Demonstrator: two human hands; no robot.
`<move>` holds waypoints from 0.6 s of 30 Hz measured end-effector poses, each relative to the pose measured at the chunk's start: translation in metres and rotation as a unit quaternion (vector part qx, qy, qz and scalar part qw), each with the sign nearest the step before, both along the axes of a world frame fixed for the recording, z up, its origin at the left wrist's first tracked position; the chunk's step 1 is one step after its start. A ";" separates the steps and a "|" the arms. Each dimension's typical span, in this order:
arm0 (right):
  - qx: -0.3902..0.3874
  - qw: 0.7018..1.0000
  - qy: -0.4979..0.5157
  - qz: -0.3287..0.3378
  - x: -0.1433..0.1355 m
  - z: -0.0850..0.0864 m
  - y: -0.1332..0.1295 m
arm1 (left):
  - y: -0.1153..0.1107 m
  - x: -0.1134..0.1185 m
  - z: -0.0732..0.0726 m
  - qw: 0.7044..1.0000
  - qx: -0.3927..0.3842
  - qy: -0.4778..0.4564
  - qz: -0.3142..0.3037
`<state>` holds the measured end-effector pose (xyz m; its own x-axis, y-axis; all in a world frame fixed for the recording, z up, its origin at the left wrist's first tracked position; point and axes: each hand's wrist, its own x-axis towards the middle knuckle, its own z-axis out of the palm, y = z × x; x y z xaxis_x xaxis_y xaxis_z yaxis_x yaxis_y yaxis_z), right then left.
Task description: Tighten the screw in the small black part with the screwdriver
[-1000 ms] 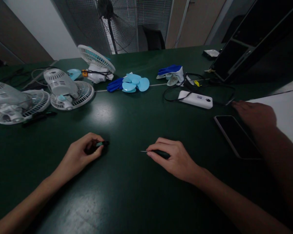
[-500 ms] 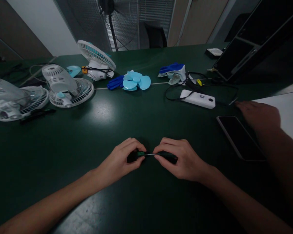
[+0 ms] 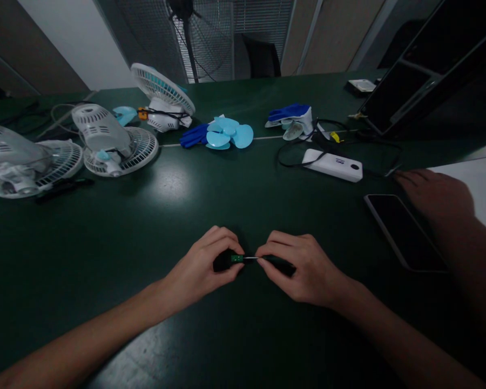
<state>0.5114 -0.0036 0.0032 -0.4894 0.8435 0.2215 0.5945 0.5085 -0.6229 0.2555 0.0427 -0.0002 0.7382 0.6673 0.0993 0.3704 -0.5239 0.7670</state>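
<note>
My left hand point(image 3: 208, 258) is closed, pinching a small green piece with pale dots point(image 3: 237, 259), which looks like a little circuit board, between thumb and fingers. Facing it, my right hand point(image 3: 297, 265) is closed on what looks like a screwdriver. Its thin metal shaft point(image 3: 250, 257) bridges the short gap between both sets of fingertips and meets the green piece. The dark handle mostly blends into the shadow under my right palm. Both hands are low over the dark green table point(image 3: 178, 210).
White fan housings point(image 3: 105, 135) stand at the left. Light blue fan blades point(image 3: 229, 133) and blue-and-white gloves point(image 3: 289, 116) lie farther back. To the right are a white power bank point(image 3: 332, 165), a phone point(image 3: 405, 232), another person's hand point(image 3: 437, 194) and a black case point(image 3: 413, 81).
The view has shifted slightly. The green piece in my left fingers has turned, showing more of its dotted face. Both hands keep their hold.
</note>
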 end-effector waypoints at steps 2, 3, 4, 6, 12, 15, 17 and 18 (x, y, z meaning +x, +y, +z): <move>0.008 0.999 0.040 0.003 -0.007 0.001 -0.001 | 0.000 0.000 0.000 1.000 0.001 0.001 -0.002; 0.008 0.997 0.074 0.005 -0.011 0.003 -0.002 | -0.001 0.000 0.000 1.000 0.000 0.003 -0.002; 0.006 0.994 0.108 0.007 -0.014 0.004 -0.002 | -0.001 0.000 0.000 1.000 0.000 0.005 0.000; 0.007 0.989 0.150 0.002 -0.017 0.006 -0.002 | -0.001 0.001 0.000 1.000 0.001 0.010 0.001; 0.016 0.990 0.132 -0.049 0.000 0.004 0.004 | -0.001 -0.002 0.001 1.000 0.025 0.016 -0.009; 0.016 0.990 0.125 -0.064 0.007 0.002 0.006 | -0.004 -0.010 0.001 0.999 0.035 0.034 -0.021; 0.013 0.990 0.124 -0.066 0.008 0.001 0.007 | -0.006 -0.021 0.002 0.998 0.039 0.045 -0.033; 0.011 0.990 0.123 -0.065 0.008 0.001 0.007 | -0.006 -0.027 0.003 0.997 0.039 0.051 -0.037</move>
